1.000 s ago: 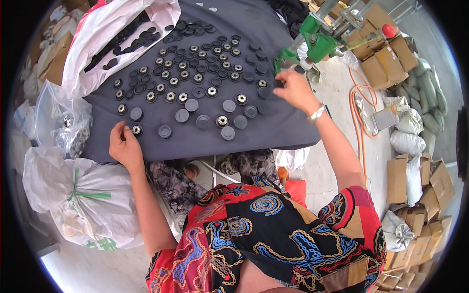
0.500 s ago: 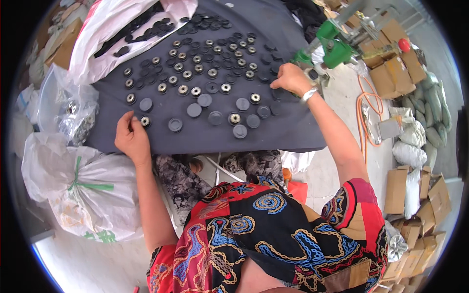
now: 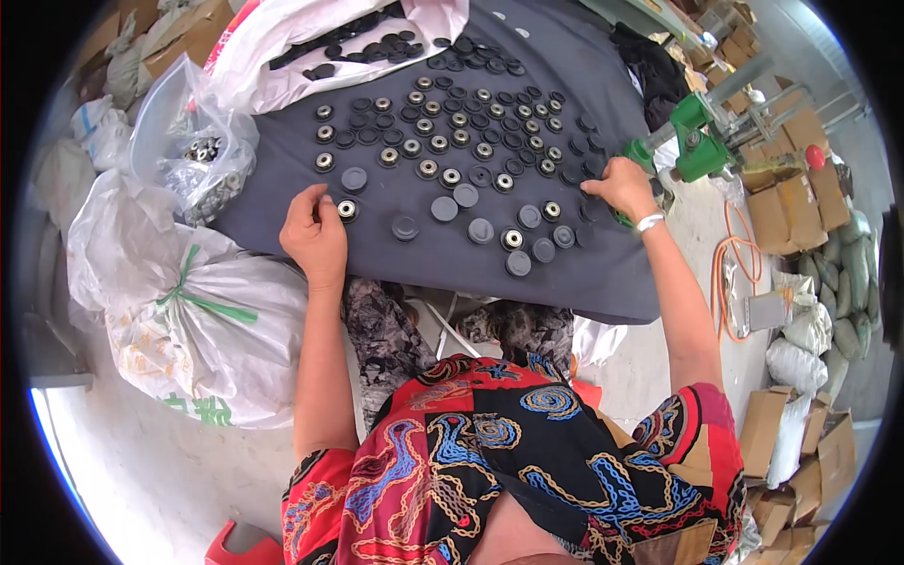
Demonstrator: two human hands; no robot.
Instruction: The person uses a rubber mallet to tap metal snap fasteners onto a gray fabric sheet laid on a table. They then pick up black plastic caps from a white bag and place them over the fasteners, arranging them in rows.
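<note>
As we pick up the action, the left hand (image 3: pixel 314 234) sits left of centre, fingers curled, a narrow gap between thumb and forefinger, right beside one silver-centred disc (image 3: pixel 347 210) on the cloth; whether it touches, we can't tell. Over right of centre, we've got the right hand (image 3: pixel 629 191) in a tight pinch by the dark caps (image 3: pixel 572 175), and we can't see whether anything is between its fingertips. Across the grey cloth (image 3: pixel 612 278) in the middle of the frame, we count nine plain grey caps (image 3: pixel 480 231) nearer the body, and roughly thirty silver-centred discs in all, black rings scattered among them. At upper left, one open white bag (image 3: pixel 268 85) spills black discs; below it, one clear bag (image 3: pixel 226 188) holds silver rings. Lower left, we spot green lettering (image 3: pixel 200 410) on one white sack (image 3: pixel 141 273) with a green tie (image 3: pixel 217 308). Upper right, one green machine (image 3: pixel 699 155), one red knob (image 3: pixel 815 157).
</note>
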